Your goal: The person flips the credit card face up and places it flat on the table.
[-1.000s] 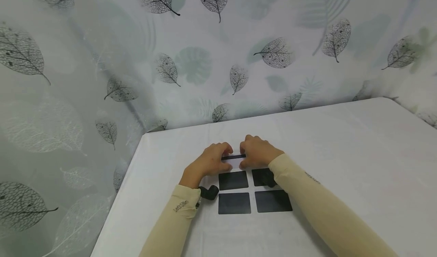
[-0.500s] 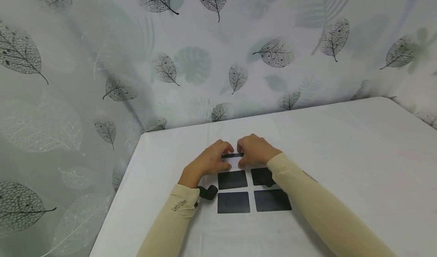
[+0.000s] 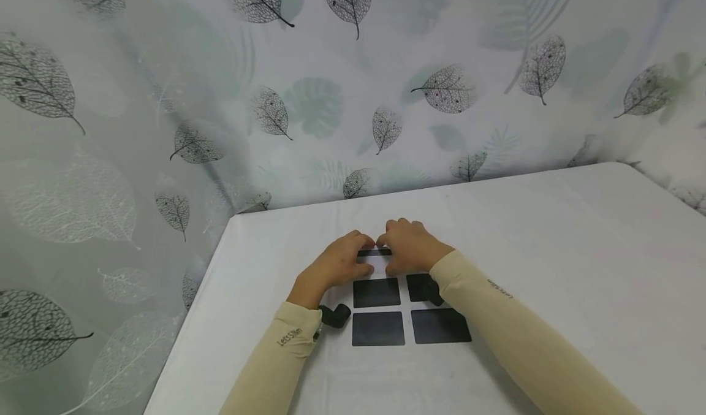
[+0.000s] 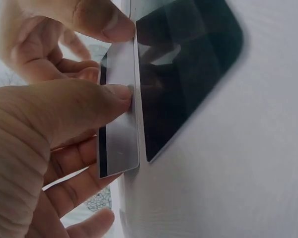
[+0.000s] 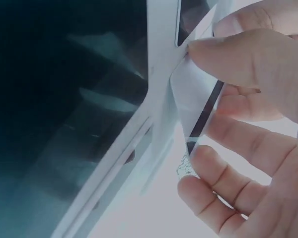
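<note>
A white card (image 3: 380, 266) with a black stripe along its far edge stands tilted up at the top of a group of dark cards. My left hand (image 3: 337, 262) pinches its left part, the thumb on the near face and the fingers behind, as the left wrist view shows on the card (image 4: 121, 148). At its other end my right hand (image 3: 415, 244) pinches the card (image 5: 193, 94) between thumb and fingers. The two hands' index fingers nearly meet above the stripe. Part of the card is hidden behind the thumbs and the right hand.
Dark glossy cards lie in two rows nearer me, among them one at upper left (image 3: 377, 293), one at lower left (image 3: 378, 328) and one at lower right (image 3: 441, 326). The right wrist partly covers another dark card (image 3: 416, 287). A leaf-patterned curtain (image 3: 331, 108) borders the white table (image 3: 540, 249).
My right hand has shifted left along the card, closing the gap to the left hand. The left hand stays almost where it was. The dark cards have not moved.
</note>
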The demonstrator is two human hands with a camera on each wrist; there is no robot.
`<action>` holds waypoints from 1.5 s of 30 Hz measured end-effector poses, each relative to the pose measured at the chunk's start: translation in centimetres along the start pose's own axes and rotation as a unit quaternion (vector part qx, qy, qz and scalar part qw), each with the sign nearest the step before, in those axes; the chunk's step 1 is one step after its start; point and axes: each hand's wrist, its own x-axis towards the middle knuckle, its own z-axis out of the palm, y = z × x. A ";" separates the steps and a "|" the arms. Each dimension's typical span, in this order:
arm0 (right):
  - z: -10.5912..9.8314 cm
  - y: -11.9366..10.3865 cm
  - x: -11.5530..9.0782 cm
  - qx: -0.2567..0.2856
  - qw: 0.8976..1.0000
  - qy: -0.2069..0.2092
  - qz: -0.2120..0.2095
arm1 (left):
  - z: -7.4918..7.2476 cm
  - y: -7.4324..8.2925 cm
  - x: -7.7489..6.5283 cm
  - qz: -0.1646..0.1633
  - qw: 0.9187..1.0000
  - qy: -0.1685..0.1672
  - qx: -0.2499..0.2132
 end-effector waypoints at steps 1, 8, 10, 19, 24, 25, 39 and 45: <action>0.0 -0.1 0.0 -0.004 1.000 0.004 -0.003 | 0.0 0.0 0.0 0.001 1.000 0.000 0.002; 0.2 -0.4 -0.3 -0.003 1.000 0.001 0.016 | 0.1 -0.1 -0.3 -0.001 1.000 0.010 0.021; 0.2 -0.4 -0.4 0.002 1.000 -0.004 0.022 | 0.1 0.0 -0.4 -0.001 0.999 0.014 0.030; 0.0 -0.5 -0.3 -0.001 1.000 0.004 0.011 | -0.2 0.1 -0.6 -0.002 0.999 0.021 0.044; 0.1 -0.6 -0.3 -0.019 1.000 0.019 0.006 | -0.3 0.0 -0.7 -0.010 0.999 0.010 0.038; 0.0 -0.6 -0.3 -0.018 1.000 0.022 0.006 | -0.3 0.0 -0.7 -0.008 0.999 0.011 0.042; -0.4 -0.2 -0.6 -0.006 0.999 0.047 0.008 | -0.9 -0.3 -1.1 -0.001 0.998 0.032 0.052; -0.6 -0.3 -0.7 0.005 0.999 0.053 0.004 | -1.2 -0.5 -1.1 -0.007 0.998 0.032 0.044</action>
